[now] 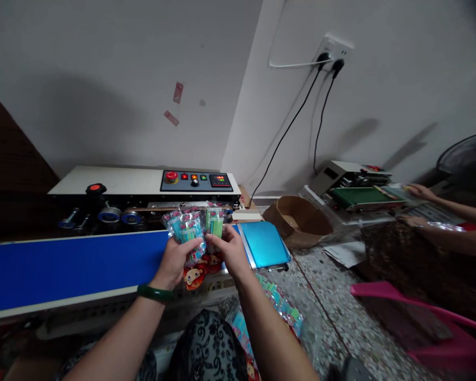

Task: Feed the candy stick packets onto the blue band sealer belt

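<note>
My left hand is closed round a bunch of small clear plastic packets with blue and green contents. My right hand pinches another clear packet with green sticks showing inside. Both hands are side by side above the front edge of the sealing machine's blue conveyor belt. Below them, a printed cartoon face with red hair shows, partly covered by the packets and fingers. Whether it belongs to a packet, I cannot tell. A green bangle circles my left wrist.
Behind the belt is the machine's control panel with lit buttons. A blue plate extends at its right end. More packets lie low by my right forearm. A cardboard box stands on the right; beyond, another person's hands work at a green-belted machine.
</note>
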`<control>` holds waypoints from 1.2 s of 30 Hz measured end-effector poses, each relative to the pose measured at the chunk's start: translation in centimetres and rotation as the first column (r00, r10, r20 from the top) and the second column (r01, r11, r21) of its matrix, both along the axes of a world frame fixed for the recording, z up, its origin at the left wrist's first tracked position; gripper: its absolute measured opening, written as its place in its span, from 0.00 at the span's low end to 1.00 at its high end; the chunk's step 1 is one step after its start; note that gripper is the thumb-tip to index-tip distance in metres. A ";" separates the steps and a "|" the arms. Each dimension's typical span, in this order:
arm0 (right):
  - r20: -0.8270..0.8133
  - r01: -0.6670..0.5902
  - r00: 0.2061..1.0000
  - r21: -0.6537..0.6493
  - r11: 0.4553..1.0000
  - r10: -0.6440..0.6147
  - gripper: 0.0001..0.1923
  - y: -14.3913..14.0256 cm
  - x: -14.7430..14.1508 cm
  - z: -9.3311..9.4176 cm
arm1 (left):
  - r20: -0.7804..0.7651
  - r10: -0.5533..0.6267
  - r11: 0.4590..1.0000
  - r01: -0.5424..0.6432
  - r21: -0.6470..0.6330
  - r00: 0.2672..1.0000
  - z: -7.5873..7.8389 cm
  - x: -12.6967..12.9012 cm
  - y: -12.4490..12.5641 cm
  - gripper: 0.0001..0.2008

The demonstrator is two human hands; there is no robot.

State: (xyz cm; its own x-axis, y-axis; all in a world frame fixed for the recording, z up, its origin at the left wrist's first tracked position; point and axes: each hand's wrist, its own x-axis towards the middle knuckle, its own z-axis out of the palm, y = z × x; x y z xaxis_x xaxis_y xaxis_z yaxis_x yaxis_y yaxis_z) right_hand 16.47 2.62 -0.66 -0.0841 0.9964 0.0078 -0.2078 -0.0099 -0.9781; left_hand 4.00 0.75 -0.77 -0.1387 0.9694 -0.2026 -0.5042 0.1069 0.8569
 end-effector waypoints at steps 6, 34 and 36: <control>-0.054 0.064 0.996 -0.008 0.998 -0.064 0.11 0.1 1.5 -0.5 | 0.024 0.008 0.999 -0.007 -0.040 1.000 -0.3 -0.2 0.3 0.14; 0.213 0.170 0.973 -0.411 0.896 -0.086 0.05 5.8 6.8 -2.9 | 0.081 0.072 0.996 -0.067 -0.059 0.994 0.5 -2.1 0.3 0.14; 0.209 0.141 0.976 -0.430 0.892 -0.054 0.05 6.5 6.6 -2.7 | 0.101 0.063 0.996 -0.057 -0.062 0.993 0.7 -2.0 0.3 0.14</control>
State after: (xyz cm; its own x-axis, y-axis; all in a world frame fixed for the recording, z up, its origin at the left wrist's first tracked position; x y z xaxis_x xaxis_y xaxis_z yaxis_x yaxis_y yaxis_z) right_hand 23.05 9.10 -3.39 0.0573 0.8966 -0.4390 -0.0447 -0.4370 -0.8983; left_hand 1.97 1.05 -0.10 -0.1721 0.9458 -0.2752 -0.5967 0.1222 0.7931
